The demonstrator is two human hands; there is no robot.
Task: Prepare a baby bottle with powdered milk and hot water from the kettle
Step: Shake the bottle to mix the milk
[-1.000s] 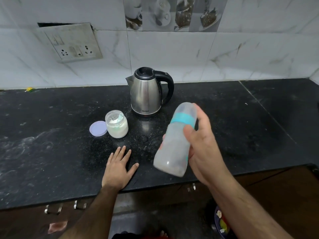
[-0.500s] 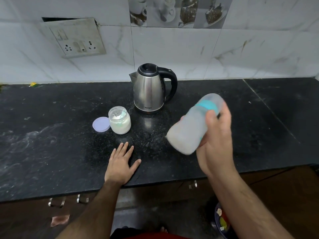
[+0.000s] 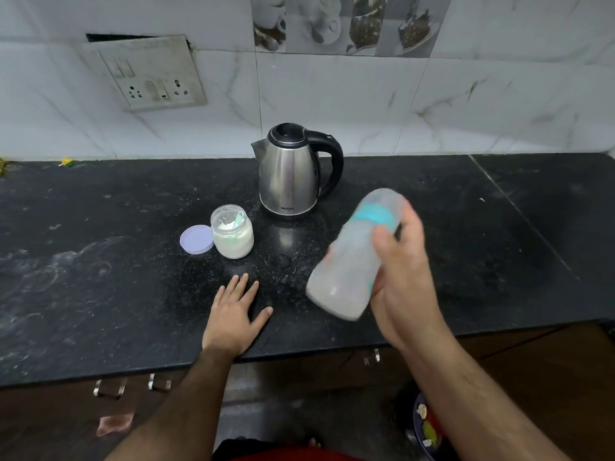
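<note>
Blurred bottle [image 3: 349,257] (hand-gripped [image 3: 402,281]), contents unclear

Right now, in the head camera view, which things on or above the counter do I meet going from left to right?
Purple lid → powder jar → kettle → baby bottle, tilted and held in the right hand. The left hand lies flat nearer the counter edge, below the jar.

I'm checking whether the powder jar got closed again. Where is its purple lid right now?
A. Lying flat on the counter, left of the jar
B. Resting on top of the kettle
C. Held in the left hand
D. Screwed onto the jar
A: the purple lid lies flat on the counter just left of the open powder jar, while the left hand rests empty, palm down.
</note>
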